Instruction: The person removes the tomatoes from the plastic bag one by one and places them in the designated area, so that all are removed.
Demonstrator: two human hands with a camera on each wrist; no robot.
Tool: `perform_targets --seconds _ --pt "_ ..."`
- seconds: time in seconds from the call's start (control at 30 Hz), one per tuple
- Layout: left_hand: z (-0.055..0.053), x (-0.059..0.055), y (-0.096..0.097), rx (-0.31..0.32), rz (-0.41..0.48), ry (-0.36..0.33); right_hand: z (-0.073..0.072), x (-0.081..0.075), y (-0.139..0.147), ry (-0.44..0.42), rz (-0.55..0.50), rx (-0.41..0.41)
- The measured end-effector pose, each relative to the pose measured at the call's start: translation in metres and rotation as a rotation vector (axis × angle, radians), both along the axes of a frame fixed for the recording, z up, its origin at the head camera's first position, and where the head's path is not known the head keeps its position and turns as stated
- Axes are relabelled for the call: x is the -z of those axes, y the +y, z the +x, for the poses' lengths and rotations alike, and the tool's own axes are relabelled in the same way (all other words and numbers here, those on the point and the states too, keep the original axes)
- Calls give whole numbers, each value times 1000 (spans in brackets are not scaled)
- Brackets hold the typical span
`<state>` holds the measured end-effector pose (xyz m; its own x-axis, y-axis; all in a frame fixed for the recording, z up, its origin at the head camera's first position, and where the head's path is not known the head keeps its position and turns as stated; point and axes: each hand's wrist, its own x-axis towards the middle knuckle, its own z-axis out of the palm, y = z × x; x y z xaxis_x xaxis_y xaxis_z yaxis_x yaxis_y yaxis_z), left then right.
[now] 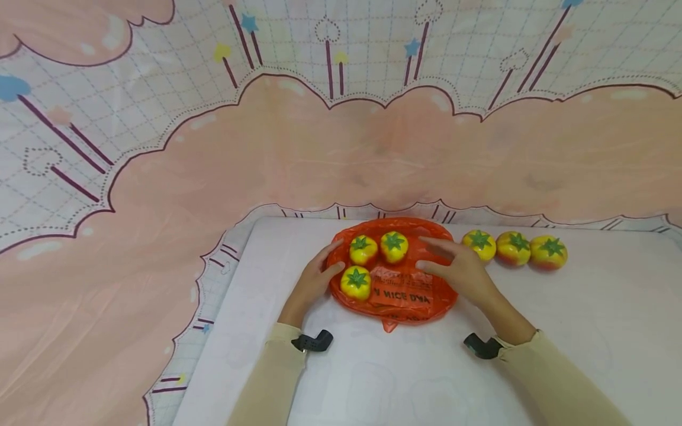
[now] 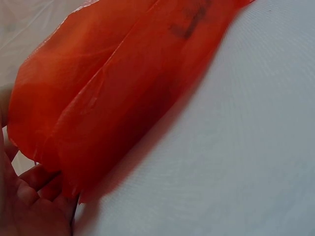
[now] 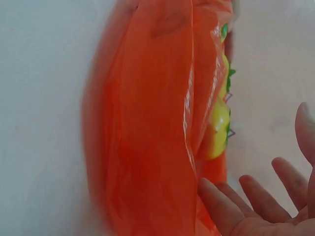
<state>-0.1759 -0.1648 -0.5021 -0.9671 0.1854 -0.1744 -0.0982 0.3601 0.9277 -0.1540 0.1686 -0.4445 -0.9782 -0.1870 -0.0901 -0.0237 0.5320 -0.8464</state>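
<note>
An orange-red plastic bag [image 1: 396, 310] with dark lettering lies wide open on the white table. Inside it, towards the left, are three yellow-and-red toy tomatoes [image 1: 363, 249] with green leafy tops. My left hand [image 1: 314, 278] holds the bag's left rim, thumb over the edge and fingers at its outer side; in the left wrist view the red plastic [image 2: 118, 93] hides the fingertips. Over the bag's right side my right hand [image 1: 466, 275] has thumb and fingers spread apart. Its fingers [image 3: 266, 199] overlap the bag's edge in the right wrist view, with nothing held.
Three more toy tomatoes [image 1: 514, 248] stand in a row right of the bag, the nearest one partly behind my right hand. A patterned pink and white cloth [image 1: 341, 157] hangs along the table's back edge. The white table [image 1: 389, 378] extends in front of the bag.
</note>
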Motion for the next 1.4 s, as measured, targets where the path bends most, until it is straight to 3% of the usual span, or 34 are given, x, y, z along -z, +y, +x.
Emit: perform_targets --seconds 0.43,0.9,1.4 --pt "-2 2 -2 2 8 18 -14 7 -19 19 -17 8" --pt "-1 3 -4 3 14 5 -24 18 -33 -44 31 49" --pt "-2 3 -1 14 20 35 -31 30 -40 -72 -19 64"
